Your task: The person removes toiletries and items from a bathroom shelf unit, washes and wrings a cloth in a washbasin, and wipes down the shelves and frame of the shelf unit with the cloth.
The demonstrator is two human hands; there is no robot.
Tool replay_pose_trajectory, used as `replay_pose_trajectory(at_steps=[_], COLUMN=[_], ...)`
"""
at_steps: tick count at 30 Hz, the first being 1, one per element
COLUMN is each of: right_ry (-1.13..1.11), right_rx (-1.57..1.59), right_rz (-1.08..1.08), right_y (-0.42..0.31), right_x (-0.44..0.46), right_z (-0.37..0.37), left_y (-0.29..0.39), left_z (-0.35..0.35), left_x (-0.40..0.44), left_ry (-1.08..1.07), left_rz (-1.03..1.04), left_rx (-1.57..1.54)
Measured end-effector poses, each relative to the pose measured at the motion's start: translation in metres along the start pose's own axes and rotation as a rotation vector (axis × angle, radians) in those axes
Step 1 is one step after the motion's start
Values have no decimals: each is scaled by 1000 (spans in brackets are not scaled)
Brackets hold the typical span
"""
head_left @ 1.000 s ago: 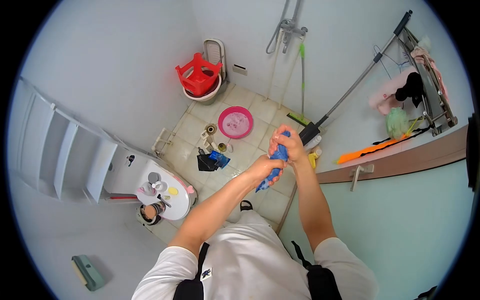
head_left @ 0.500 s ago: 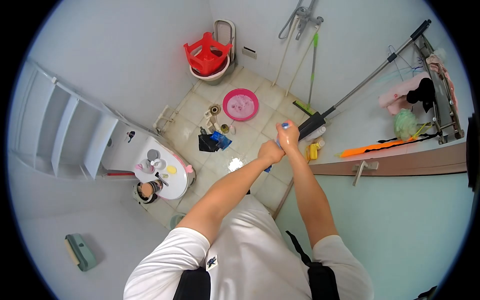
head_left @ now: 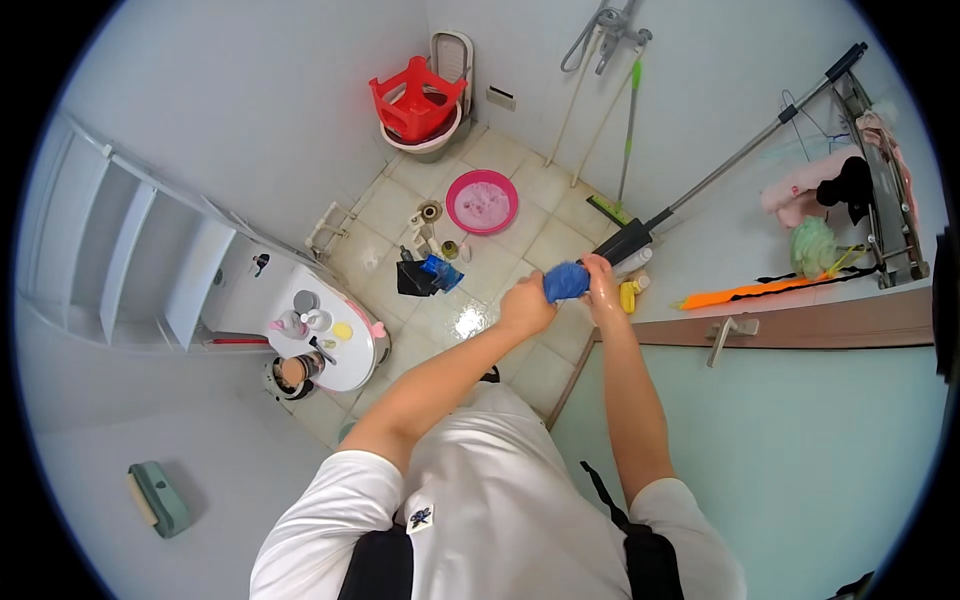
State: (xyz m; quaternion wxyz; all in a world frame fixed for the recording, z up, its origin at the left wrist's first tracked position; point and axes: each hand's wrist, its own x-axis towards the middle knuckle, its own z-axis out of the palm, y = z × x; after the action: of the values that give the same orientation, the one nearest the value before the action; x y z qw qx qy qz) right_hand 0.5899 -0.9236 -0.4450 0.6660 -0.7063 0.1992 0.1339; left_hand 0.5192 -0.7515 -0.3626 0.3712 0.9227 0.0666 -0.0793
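A bunched blue cloth (head_left: 567,282) is stretched between my two hands, above the tiled floor. My left hand (head_left: 527,305) has its fingers closed around the cloth's left end. On the other side, my right hand (head_left: 600,284) grips the right end, its skin looking wet. Beyond the hands, a pink basin (head_left: 482,202) with foamy liquid stands on the floor. Left of the hands, a blue packet (head_left: 441,273) and a black item (head_left: 416,279) lie on the tiles.
A red stool (head_left: 415,103) rests upside down in a pale tub. A mop (head_left: 735,160) leans at the right near yellow bottles (head_left: 629,296). The white washbasin (head_left: 350,366) holds toiletries. A door (head_left: 740,430) with a handle fills the lower right.
The cloth was wrung upright in stacked fists; now it is bunched sideways between hands that have moved apart. The view has tilted, bringing the basin higher in the picture.
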Motion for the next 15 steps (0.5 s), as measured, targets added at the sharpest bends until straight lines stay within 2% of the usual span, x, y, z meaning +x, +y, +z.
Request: replay_pose_trajectory(at_steps=[2, 3, 5, 8, 9, 11, 13, 15], right_ry=[-237, -368, -421, -579, -651, -803, -910, -880], right_rx=[179, 166, 294, 407, 432, 536, 541, 114], right_rz=[212, 251, 127, -45, -106, -72, -63, -253], right_y=[-61, -62, -55, -59, -67, -97, -124, -145], right_x=[-51, -57, -50, -54, -58, -85, -107, -133], right_z=[10, 16, 30, 56, 67, 94, 118, 152], left_y=[-2, -3, -20, -65, -88, -134, -150, -159], left_z=[-26, -43, -64, -101, -110, -123, -143, -160], left_x=[-9, -19, -34, -61, -70, -89, -108, -126], left_ry=[166, 216, 269, -40, -65, -110, 49, 191], left_rz=[134, 205, 274, -160, -232, -364, -333, -276], left_rx=[5, 25, -24, -926, -1053, -1318, -1227, -1074])
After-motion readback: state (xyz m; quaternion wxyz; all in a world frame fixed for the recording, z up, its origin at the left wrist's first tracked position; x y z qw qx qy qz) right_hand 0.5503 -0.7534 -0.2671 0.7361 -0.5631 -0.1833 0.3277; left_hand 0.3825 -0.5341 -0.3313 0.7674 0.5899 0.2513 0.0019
